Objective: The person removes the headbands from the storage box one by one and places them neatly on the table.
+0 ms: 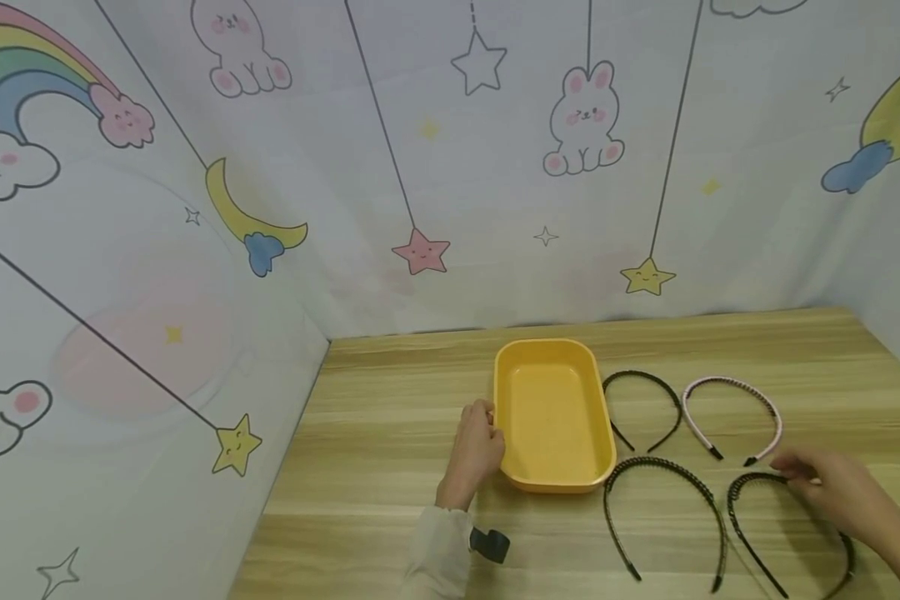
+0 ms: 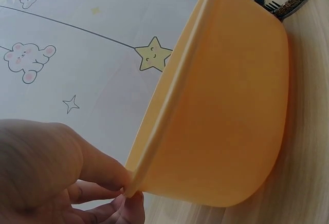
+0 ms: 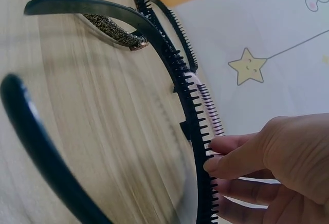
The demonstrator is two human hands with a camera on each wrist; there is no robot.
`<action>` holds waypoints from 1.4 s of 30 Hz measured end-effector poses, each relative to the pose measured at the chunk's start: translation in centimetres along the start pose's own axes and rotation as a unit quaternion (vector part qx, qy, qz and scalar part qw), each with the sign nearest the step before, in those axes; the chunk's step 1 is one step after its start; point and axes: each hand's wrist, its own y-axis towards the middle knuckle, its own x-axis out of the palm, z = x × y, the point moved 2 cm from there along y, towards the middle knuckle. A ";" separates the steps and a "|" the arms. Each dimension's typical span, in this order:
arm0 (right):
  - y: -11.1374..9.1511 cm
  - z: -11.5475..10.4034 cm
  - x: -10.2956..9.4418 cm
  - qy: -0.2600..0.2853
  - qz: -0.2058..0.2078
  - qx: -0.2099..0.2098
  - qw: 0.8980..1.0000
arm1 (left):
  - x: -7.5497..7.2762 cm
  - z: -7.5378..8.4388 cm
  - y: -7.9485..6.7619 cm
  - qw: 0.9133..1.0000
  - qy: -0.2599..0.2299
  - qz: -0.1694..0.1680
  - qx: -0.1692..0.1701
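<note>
My left hand (image 1: 474, 454) pinches the left rim of a yellow-orange plastic basin (image 1: 551, 417); in the left wrist view, the thumb and fingers meet at the edge of the basin (image 2: 231, 95). At the lower right, my right hand (image 1: 832, 487) holds the top of a black toothed headband (image 1: 742, 533). The right wrist view shows the thumb on this headband (image 3: 193, 116), with the fingers behind its comb teeth. Left of it lies a dark headband (image 1: 660, 461) with a glittery finish, close to the basin's lower right corner.
Behind these lie a thin black headband (image 1: 633, 372), beside the basin's right wall, and a pink one (image 1: 731, 380) to its right. Everything stands on a wood-grain table (image 1: 390, 392). Printed white curtains (image 1: 495, 192) rise along the table's back and sides.
</note>
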 end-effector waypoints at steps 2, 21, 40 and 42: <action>-0.1 0.1 0.1 -0.004 0.012 -0.008 1.000 | 0.0 0.0 0.0 1.000 0.000 -0.001 0.000; -0.1 0.5 0.8 -0.002 0.031 -0.015 0.999 | 0.0 0.0 0.0 1.000 0.001 -0.003 -0.002; -0.1 0.2 1.1 -0.011 0.031 -0.004 0.999 | 0.1 -0.1 0.0 1.000 -0.001 -0.006 -0.006; -0.1 0.2 1.1 -0.013 0.030 -0.003 0.999 | 0.1 -0.1 0.0 1.000 -0.001 -0.005 -0.006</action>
